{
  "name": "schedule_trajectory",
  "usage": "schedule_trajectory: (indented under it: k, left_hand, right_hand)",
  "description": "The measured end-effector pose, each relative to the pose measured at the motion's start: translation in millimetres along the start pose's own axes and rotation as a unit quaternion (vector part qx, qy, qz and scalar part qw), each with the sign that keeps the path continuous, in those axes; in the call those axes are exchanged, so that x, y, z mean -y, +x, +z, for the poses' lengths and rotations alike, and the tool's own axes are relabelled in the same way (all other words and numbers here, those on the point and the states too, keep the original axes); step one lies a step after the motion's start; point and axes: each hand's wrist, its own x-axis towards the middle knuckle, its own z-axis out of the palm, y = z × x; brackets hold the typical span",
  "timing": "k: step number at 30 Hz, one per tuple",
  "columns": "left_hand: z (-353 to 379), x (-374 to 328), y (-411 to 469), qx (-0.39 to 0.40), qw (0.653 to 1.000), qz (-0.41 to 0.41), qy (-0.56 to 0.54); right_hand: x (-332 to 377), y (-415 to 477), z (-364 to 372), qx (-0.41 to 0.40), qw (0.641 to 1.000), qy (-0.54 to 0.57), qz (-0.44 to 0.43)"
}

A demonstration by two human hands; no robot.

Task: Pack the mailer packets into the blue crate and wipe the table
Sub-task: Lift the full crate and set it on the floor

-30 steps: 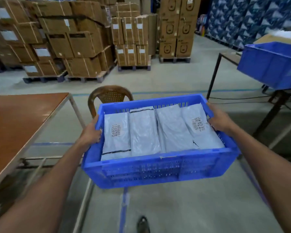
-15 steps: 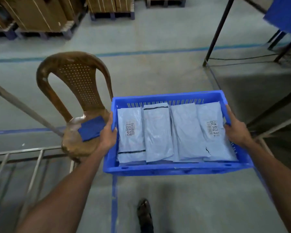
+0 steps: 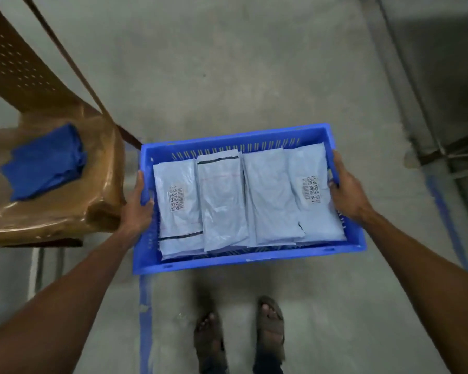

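Right, both hands grip the blue crate point(image 3: 243, 259) of mailer packets point(image 3: 224, 201): left hand point(image 3: 138, 209) and right hand point(image 3: 347, 195) each have fingers curled over a side rim.

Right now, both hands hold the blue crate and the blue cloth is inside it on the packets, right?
Not quite. The left hand and right hand do hold the blue crate, but the blue cloth lies on the seat of the brown plastic chair beside it, as the head view shows.

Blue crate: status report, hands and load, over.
Left hand and right hand grip blue crate by its short sides. Mailer packets packed inside. Chair with blue cloth close at left.
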Motion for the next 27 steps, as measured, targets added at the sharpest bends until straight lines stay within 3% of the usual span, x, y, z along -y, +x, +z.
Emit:
schedule_trajectory:
  k: [9,16,21,23,25,27]
  left_hand:
    - [86.4,65.8,112.7,-0.032,0.998,0.007,0.048]
    - [122.5,106.5,165.8,-0.020,1.000,-0.020,-0.002]
    - [120.7,112.0,173.2,0.016,0.999,-0.027,-0.012]
    - [110.2,104.2,164.9,0.035,0.999,-0.021,-0.006]
    - [96.1,91.0,150.4,0.046,0.998,-0.020,0.026]
    - [79.9,71.7,128.5,0.058,0.996,0.008,0.071]
  right_hand:
    - [-71.2,105.1,146.1,-0.005,1.000,0.023,-0.002]
    - [-97.8,156.5,207.3,0.034,0.999,0.038,-0.014]
    - [-103.4,164.6,218.1,0.061,0.997,0.053,0.003]
    - [-99.3,162.1,207.8,0.089,0.996,-0.010,0.004]
    - [-82.8,154.7,191.3,0.063,0.992,-0.103,0.026]
    - [-45.9,139.3,176.0,0.032,0.994,-0.103,0.028]
